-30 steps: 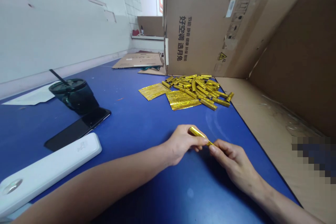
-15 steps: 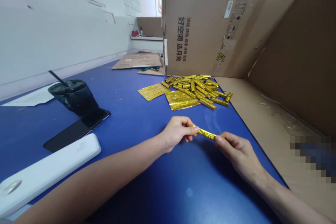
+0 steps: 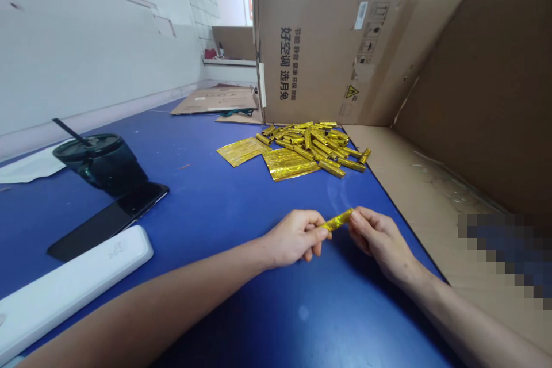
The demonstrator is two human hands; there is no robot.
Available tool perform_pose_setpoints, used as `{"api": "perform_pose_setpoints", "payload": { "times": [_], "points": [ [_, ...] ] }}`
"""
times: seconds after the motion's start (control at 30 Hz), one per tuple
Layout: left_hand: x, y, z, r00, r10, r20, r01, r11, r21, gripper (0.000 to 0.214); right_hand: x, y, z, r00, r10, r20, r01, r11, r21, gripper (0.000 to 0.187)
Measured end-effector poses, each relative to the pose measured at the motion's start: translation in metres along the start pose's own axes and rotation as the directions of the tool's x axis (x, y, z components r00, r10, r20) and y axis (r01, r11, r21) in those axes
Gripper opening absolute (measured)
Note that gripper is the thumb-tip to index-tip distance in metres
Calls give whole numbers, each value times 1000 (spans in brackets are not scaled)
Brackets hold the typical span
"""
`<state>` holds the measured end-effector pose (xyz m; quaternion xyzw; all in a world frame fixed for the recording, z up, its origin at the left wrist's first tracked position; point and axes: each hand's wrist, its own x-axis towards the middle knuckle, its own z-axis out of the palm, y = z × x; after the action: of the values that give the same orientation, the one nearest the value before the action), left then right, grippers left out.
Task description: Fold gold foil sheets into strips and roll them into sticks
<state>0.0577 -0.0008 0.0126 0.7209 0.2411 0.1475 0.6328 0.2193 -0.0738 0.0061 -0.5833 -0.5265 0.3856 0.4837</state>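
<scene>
Blue tabletop [image 3: 194, 253] runs out ahead of me, with a cardboard box [image 3: 310, 52] standing at twelve o'clock. My left hand [image 3: 293, 237] and right hand [image 3: 379, 241] pinch closed on opposite ends of a gold foil tube [image 3: 337, 219], held above the tabletop, and a heap of foil tubes [image 3: 314, 146] lies beyond at twelve o'clock.

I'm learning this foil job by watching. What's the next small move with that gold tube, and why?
Probably set the gold foil tube on the pile of matching tubes. It already looks rolled like them, the left hand and right hand pinch its two ends, and the pile lies just ahead.
</scene>
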Motion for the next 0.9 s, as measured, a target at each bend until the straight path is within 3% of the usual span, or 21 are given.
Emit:
{"api": "perform_pose_setpoints", "payload": {
  "times": [0.1, 0.2, 0.3, 0.4, 0.57, 0.8, 0.9],
  "points": [
    [-1, 0, 3, 998, 25, -58, -25, 1000, 3, 19, -4, -3, 6, 992, 11, 129, -17, 999, 51, 40],
    [-5, 0, 10, 1000, -9, 2, 9, 1000, 0, 22, -9, -8, 12, 952, 2, 306, -9, 1000, 22, 42],
    [-7, 1, 14, 999, -18, 48, 18, 1000, -6, 21, -14, -9, 16, 940, -14, 342, -1, 999, 43, 44],
    [-8, 3, 13, 995, 35, 92, -36, 999, 8, 19, -14, -7, 17, 959, 20, 284, -43, 996, 74, 44],
    [-7, 7, 5, 990, 51, 130, -56, 998, 32, 19, -9, -6, 13, 997, 46, 60, -52, 994, 98, 43],
    [-3, 4, -10, 994, -19, 107, 8, 995, 99, 22, 2, -5, -1, 989, 65, -135, -39, 982, 183, 41],
    [-1, 3, -12, 995, -59, 83, 53, 996, 75, 21, 2, -6, -3, 987, 18, -159, -1, 994, 109, 39]
  ]
}}
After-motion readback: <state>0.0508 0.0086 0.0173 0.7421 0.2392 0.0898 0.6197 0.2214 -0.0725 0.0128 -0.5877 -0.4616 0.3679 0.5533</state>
